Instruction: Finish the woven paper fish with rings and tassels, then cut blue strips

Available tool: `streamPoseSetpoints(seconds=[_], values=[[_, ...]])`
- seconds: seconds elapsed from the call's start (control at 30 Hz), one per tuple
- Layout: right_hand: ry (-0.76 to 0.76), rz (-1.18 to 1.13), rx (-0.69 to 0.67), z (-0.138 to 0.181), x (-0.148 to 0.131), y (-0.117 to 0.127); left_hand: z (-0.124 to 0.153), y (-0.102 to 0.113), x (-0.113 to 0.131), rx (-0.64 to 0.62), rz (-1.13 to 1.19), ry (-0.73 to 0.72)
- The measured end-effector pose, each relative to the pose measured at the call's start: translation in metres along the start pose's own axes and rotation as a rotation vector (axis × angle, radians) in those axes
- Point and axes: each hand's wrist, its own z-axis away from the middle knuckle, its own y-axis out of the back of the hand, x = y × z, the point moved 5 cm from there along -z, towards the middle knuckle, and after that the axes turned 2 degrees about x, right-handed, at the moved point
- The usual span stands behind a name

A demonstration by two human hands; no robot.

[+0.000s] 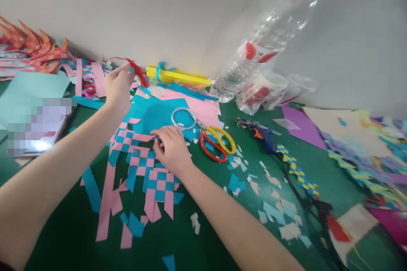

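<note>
My left hand (119, 84) is raised over the back of the table, its fingers closed on a bundle of red string (139, 73) that hangs off to the right. My right hand (173, 148) rests palm down with thumb and fingers apart, at the front edge of a blue paper sheet (152, 112). Just below and left of it lie pink-and-blue woven paper fish (160, 186). A silver ring (184, 118) lies right behind its fingers. To the right are scissors (218, 142) with red and yellow handles.
A large clear plastic bottle (270, 29) and bagged paper cups (262, 89) stand against the wall. A blue glue gun (260, 131) with a black cord lies on the right. The phone (47, 127) is at left, orange woven fish (38, 46) behind. Paper scraps (273, 211) litter the green table.
</note>
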Motion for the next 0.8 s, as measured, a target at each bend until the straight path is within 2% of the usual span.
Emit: streamPoseSetpoints(seconds=[0.13,0.23,0.37,0.47,0.53,0.63,0.73,0.8], values=[[-0.006,0.005,0.085,0.004,-0.004,0.009,0.062,-0.008,0.002,-0.041,0.065,0.078],[-0.034,-0.006,0.167,0.007,-0.006,0.020,0.098,0.000,0.004,-0.070,0.036,0.132],[-0.014,-0.050,0.309,0.008,-0.014,0.041,0.130,0.019,0.017,-0.149,-0.118,0.166],[-0.026,-0.103,0.361,0.005,-0.027,0.057,0.147,0.032,0.034,-0.201,-0.303,0.162],[-0.133,-0.161,0.323,0.005,-0.035,0.064,0.157,0.035,0.047,-0.270,-0.446,0.085],[-0.282,-0.276,0.156,0.013,-0.045,0.063,0.171,0.036,0.063,-0.384,-0.622,-0.108],[-0.375,-0.378,0.006,0.028,-0.052,0.055,0.185,0.033,0.070,-0.513,-0.777,-0.386],[-0.400,-0.440,-0.033,0.039,-0.053,0.050,0.194,0.031,0.071,-0.584,-0.844,-0.583]])
